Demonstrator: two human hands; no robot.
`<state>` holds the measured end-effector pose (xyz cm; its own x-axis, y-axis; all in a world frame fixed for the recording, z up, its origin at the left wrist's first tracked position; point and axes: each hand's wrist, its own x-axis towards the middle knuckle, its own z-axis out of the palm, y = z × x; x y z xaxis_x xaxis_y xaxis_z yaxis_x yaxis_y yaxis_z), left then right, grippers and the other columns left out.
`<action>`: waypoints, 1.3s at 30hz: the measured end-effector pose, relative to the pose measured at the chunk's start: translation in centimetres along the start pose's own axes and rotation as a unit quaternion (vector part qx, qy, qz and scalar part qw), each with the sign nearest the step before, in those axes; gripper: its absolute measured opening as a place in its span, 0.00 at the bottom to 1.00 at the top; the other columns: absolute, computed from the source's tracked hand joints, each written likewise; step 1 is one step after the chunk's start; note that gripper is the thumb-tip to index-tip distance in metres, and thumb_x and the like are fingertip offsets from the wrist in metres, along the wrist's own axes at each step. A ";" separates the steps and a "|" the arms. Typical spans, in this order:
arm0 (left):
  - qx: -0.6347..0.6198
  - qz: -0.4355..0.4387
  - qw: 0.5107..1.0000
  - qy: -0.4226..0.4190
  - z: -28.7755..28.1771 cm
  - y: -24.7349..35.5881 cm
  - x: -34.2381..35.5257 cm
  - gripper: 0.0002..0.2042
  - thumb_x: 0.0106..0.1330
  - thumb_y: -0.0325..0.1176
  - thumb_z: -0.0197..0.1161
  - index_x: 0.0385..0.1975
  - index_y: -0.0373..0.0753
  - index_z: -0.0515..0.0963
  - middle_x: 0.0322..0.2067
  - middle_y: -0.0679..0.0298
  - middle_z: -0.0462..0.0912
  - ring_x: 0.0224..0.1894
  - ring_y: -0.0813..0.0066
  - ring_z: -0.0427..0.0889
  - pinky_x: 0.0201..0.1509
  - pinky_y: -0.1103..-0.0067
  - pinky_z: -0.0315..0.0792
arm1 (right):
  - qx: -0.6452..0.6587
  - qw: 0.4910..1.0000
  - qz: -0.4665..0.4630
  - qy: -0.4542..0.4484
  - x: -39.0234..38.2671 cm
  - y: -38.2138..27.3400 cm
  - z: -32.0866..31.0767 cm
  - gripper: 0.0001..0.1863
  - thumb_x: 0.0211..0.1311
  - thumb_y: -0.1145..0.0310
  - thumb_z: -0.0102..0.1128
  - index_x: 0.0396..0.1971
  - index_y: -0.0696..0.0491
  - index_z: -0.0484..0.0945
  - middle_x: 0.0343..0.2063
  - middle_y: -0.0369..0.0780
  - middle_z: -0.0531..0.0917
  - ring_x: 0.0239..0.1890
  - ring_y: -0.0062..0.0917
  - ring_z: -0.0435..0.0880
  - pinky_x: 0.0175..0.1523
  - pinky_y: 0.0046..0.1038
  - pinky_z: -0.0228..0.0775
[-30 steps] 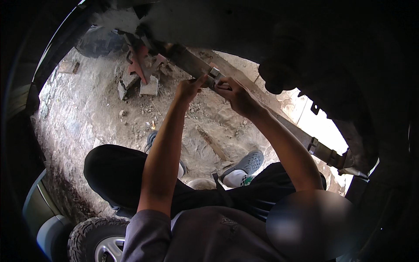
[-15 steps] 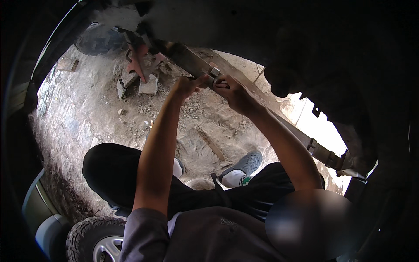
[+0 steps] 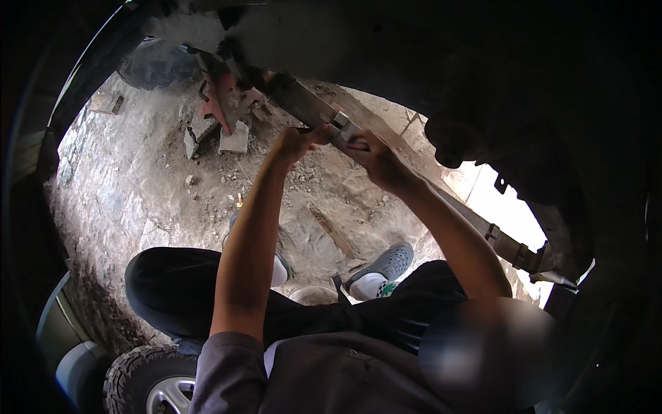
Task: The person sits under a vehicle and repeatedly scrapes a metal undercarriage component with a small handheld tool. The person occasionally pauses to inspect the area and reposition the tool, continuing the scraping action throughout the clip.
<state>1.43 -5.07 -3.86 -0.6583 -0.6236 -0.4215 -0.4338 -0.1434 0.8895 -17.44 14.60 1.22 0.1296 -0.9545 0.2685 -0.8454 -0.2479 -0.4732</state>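
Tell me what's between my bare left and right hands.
The head view shows part of a long grey-brown metal bar between your left hand and right hand, with a small, shiny, squarish metal piece near their fingertips.

The bar (image 3: 307, 102) runs from far left to near right, the clip (image 3: 340, 119) on it. The left hand (image 3: 298, 143) is at the bar, left of the clip; the right hand (image 3: 383, 163) is right of it. Farther ahead and left is the stand (image 3: 216, 110), a block (image 3: 234, 138) near its lower end. The stick (image 3: 333, 231) lies on the ground (image 3: 176, 207), before the right shoe (image 3: 392, 263). The wheel (image 3: 148, 376) is near left.
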 end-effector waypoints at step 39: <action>-0.014 0.019 0.998 0.055 0.4 2.0 -2.9 0.35 0.55 0.70 0.75 0.36 0.36 0.92 0.30 0.58 0.91 0.33 0.67 0.89 0.43 0.71 0.78 | 0.021 0.988 0.151 0.028 -1.4 -1.6 -1.3 0.23 0.62 0.87 0.63 0.55 0.51 0.87 0.53 0.43 0.82 0.58 0.34 0.86 0.64 0.32 0.80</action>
<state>2.26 -3.25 -0.94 -0.6027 -0.7089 -0.3664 -0.3914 -0.1375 0.9099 -16.91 16.55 2.69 -0.1550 -0.9756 0.1555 -0.8186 0.0387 -0.5731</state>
